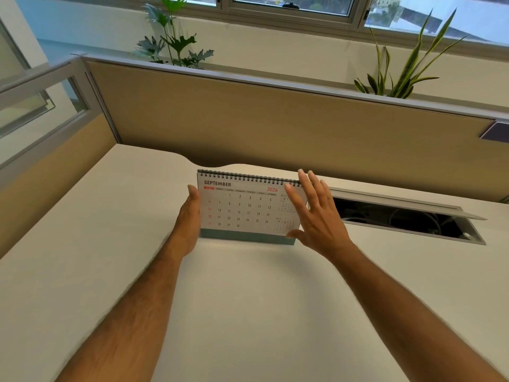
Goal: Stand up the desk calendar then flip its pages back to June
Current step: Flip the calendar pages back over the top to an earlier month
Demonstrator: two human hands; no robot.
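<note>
The desk calendar [242, 209] stands upright on the white desk [248, 299], its spiral binding on top and a grey-green base below. The page facing me reads SEPTEMBER 2026. My left hand [190, 219] is pressed against the calendar's left edge, thumb up along the side; its fingers are hidden behind. My right hand [316, 213] is spread with fingers apart in front of the calendar's right edge, fingertips near the spiral, holding nothing that I can see.
A tan partition panel [275, 128] rises right behind the calendar. An open cable hatch [407, 219] with wires inside lies in the desk to the right. Two potted plants [176, 37] stand behind the partition below the window.
</note>
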